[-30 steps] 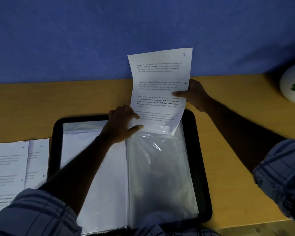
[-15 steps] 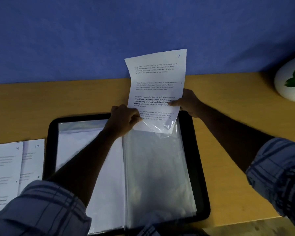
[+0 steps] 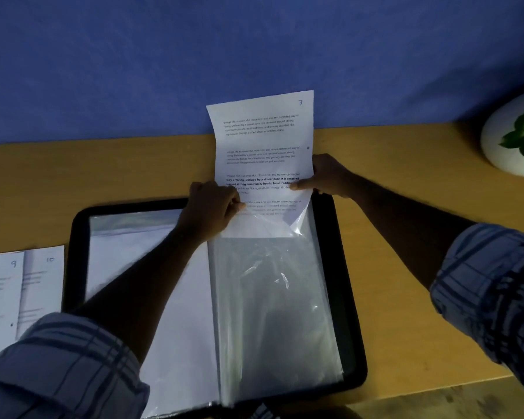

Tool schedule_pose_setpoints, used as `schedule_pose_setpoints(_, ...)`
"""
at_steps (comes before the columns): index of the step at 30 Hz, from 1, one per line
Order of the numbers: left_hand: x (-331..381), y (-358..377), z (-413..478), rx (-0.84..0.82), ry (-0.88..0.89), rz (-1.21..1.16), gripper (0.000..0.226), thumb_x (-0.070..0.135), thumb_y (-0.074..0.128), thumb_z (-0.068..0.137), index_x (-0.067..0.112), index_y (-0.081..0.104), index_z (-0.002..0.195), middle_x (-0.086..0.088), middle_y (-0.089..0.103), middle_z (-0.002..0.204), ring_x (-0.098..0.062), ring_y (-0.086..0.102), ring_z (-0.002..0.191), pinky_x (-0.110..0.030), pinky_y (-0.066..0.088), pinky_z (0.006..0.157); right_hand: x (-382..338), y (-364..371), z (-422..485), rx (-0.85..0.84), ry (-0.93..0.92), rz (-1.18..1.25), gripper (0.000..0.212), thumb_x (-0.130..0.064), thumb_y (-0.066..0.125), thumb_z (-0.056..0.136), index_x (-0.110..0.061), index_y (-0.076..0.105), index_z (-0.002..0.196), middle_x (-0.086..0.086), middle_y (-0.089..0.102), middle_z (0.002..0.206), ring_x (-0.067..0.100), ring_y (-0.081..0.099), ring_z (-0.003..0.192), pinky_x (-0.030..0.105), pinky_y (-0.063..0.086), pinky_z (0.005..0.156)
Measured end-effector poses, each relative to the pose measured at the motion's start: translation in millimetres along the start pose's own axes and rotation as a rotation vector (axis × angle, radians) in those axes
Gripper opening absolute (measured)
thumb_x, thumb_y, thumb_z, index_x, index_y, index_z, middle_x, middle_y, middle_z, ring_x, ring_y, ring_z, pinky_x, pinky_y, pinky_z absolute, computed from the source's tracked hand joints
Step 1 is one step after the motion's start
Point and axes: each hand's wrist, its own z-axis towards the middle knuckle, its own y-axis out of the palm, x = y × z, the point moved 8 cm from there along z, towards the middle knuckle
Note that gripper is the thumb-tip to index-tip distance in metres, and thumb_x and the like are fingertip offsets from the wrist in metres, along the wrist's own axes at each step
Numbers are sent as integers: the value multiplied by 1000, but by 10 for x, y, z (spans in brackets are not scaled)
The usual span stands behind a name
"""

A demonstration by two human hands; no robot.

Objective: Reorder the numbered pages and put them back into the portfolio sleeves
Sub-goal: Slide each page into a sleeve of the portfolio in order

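The left hand point(image 3: 214, 207) is pinching the clear sleeve point(image 3: 273, 297) at its mouth to keep it open in the portfolio point(image 3: 353, 297) on the table point(image 3: 103, 170), while the right hand point(image 3: 327, 176), its grip pinching page 7 point(image 3: 260, 140), is feeding the sheet's lower edge inside.

Your page point(image 3: 263, 140) is matt white paper. The sleeve point(image 3: 273, 297) is clear glossy plastic, crinkled and catching light. The portfolio point(image 3: 350, 297) rim looks smooth and black. The table point(image 3: 103, 170) looks like smooth, matt wood. Your cuff point(image 3: 58, 358) is checked cloth.
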Motion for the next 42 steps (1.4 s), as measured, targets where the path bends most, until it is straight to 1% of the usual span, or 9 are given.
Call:
schedule_pose_setpoints(3,202,-69,-213,171,-109,23,30,42,60,93,14,60,103,-9,62,107,-30,58,101,-43,39,89,32,-74,42,115,-21,61,49,-14,82,78,-12,63,123,3,67,122,22,68,102,25,60,72)
schedule_pose_setpoints(6,778,62,-656,257,-47,-84,41,45,49,96,13,60,119,-14,59,127,-34,54,118,-46,40,95,74,-62,64,122,-6,119,48,-12,81,80,-9,62,124,6,67,124,23,69,102,29,61,76)
schedule_pose_setpoints(11,1567,762,-1245,-52,64,-119,63,54,40,98,20,36,150,-11,22,163,-30,20,150,-56,26,117,51,-16,45,9,12,152,48,-4,77,81,-14,58,124,4,66,126,21,65,111,27,59,81)
schedule_pose_setpoints(18,1786,1007,-1180,-189,73,-52,77,62,37,95,18,22,156,-10,7,166,-28,7,152,-53,17,120,123,34,-17,-114,32,82,76,5,80,72,-16,46,137,0,64,127,17,63,113,29,59,84)
schedule_pose_setpoints(24,1864,1063,-1101,-213,68,-28,78,63,37,95,17,21,156,-11,6,165,-29,5,153,-54,14,121,124,85,0,-122,-43,-104,92,-6,87,67,-23,40,143,-4,57,136,18,55,123,41,54,96)
schedule_pose_setpoints(29,1880,1051,-1079,-224,66,-14,80,64,34,94,16,20,157,-11,1,166,-29,0,153,-52,9,122,30,74,14,-61,-134,-219,99,-15,91,64,-20,36,146,-3,55,140,14,53,124,30,48,95)
schedule_pose_setpoints(35,1855,1051,-1088,-201,81,-22,81,64,38,93,17,21,156,-12,2,166,-30,5,152,-52,14,121,73,30,36,-56,-84,-195,82,-19,90,68,-17,47,137,-4,60,133,12,58,114,24,51,84)
schedule_pose_setpoints(39,1860,1057,-1094,-204,95,-19,80,65,38,93,17,22,155,-14,4,165,-31,8,152,-54,20,120,61,-35,72,46,-24,54,44,-21,79,83,-13,58,120,-2,65,122,9,65,99,20,55,78)
schedule_pose_setpoints(42,1863,1054,-1104,-204,91,-15,79,65,37,94,17,22,155,-14,5,165,-32,9,152,-54,20,119,99,-65,109,119,15,133,33,-14,72,89,-6,62,119,4,66,123,15,67,101,20,55,78)
